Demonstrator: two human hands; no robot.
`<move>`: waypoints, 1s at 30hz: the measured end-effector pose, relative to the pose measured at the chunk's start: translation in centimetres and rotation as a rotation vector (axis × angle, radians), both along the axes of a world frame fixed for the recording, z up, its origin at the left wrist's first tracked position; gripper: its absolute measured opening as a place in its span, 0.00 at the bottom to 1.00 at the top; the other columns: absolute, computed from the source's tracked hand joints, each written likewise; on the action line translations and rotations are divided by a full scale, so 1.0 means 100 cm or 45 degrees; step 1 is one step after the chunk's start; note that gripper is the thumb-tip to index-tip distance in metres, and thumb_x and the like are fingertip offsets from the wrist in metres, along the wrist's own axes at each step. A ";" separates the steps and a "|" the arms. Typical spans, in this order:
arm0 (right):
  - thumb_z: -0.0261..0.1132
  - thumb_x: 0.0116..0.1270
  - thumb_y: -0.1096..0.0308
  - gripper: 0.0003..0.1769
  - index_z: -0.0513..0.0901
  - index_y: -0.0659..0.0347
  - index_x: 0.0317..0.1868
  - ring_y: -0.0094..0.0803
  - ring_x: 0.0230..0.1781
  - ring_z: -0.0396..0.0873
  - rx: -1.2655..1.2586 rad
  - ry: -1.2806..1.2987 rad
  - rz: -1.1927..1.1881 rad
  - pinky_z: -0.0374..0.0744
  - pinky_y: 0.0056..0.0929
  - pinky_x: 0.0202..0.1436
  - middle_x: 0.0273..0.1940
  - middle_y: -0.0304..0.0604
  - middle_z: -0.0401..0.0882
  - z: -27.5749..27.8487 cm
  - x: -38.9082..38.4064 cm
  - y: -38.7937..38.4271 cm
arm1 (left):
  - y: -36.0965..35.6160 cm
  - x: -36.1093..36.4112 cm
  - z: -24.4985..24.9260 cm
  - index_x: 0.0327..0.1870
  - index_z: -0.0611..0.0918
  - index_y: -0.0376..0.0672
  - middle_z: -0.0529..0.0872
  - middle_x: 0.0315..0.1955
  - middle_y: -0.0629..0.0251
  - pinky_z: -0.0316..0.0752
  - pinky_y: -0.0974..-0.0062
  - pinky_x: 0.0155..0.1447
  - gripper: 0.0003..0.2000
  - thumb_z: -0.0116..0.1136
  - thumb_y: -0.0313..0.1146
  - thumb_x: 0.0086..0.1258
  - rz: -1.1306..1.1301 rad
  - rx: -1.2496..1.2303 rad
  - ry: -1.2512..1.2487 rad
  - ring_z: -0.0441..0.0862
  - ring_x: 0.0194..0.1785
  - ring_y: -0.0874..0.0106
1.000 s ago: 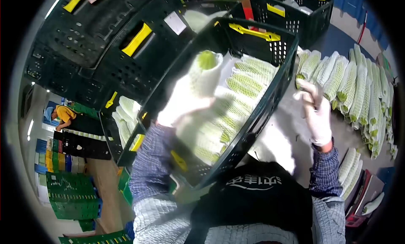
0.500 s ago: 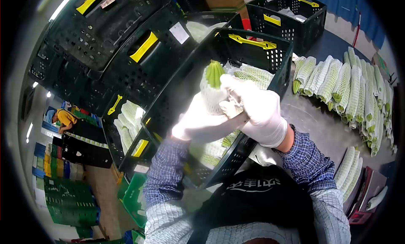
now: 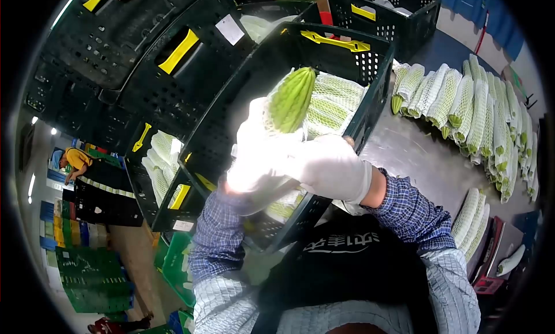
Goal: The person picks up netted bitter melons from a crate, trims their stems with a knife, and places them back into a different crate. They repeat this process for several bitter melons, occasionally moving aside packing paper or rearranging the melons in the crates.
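Centre of frame: both gloved hands are up over the open black crate (image 3: 377, 88), holding one ridged green gourd (image 3: 292, 100).

- Left hand (image 3: 254, 163): fingers wrapped round the gourd's lower part, just under the bare green end.
- Right hand (image 3: 328, 167): closed over the same lower part from the right, pressed against the left hand. Glare washes out both gloves, so I cannot make out single fingers.
- The gourd's top half stands bare and tilted toward the upper right. Its base is hidden in the grip, with something white there that looks like a foam net sleeve (image 3: 258, 115).
- Inside the crate, below the hands: netted gourds (image 3: 332, 106) already lie packed in layers.
- Right of frame: a long row of sleeved gourds (image 3: 474, 108) on the steel table (image 3: 413, 155).
- Upper left: stacked crates (image 3: 144, 62). Far left edge: another person (image 3: 70, 160), well apart.

My read: this is the sleeving step, with the net only partly on. The next move likely calls for one hand to pin the base while the other draws the net up over the ridges, evenly, so that it does not snag or tear.
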State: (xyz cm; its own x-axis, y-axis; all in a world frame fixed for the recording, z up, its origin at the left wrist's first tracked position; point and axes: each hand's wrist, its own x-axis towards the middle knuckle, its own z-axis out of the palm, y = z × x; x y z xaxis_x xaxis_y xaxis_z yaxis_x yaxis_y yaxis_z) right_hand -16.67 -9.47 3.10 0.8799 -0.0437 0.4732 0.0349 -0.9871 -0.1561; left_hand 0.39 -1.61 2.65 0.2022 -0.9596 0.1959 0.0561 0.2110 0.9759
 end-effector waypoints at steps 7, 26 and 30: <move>0.61 0.68 0.57 0.24 0.81 0.60 0.60 0.29 0.43 0.85 -0.007 -0.179 -0.012 0.83 0.27 0.42 0.59 0.44 0.81 0.003 0.010 0.013 | 0.009 0.039 -0.002 0.70 0.69 0.33 0.80 0.61 0.52 0.78 0.70 0.64 0.39 0.77 0.31 0.57 -0.337 0.086 0.649 0.81 0.61 0.67; 0.69 0.65 0.58 0.24 0.84 0.61 0.57 0.19 0.16 0.75 0.190 -0.550 -0.131 0.74 0.21 0.20 0.32 0.34 0.84 0.001 0.016 0.006 | 0.023 0.045 0.014 0.72 0.68 0.34 0.82 0.58 0.55 0.79 0.72 0.62 0.43 0.80 0.32 0.54 -0.332 -0.153 0.683 0.82 0.59 0.69; 0.69 0.55 0.65 0.21 0.87 0.53 0.52 0.32 0.24 0.79 0.105 -0.527 -0.153 0.77 0.31 0.29 0.31 0.36 0.80 -0.009 -0.001 -0.009 | 0.001 0.029 0.010 0.61 0.78 0.35 0.87 0.50 0.58 0.81 0.74 0.55 0.37 0.82 0.38 0.49 0.279 -0.080 -0.544 0.86 0.49 0.71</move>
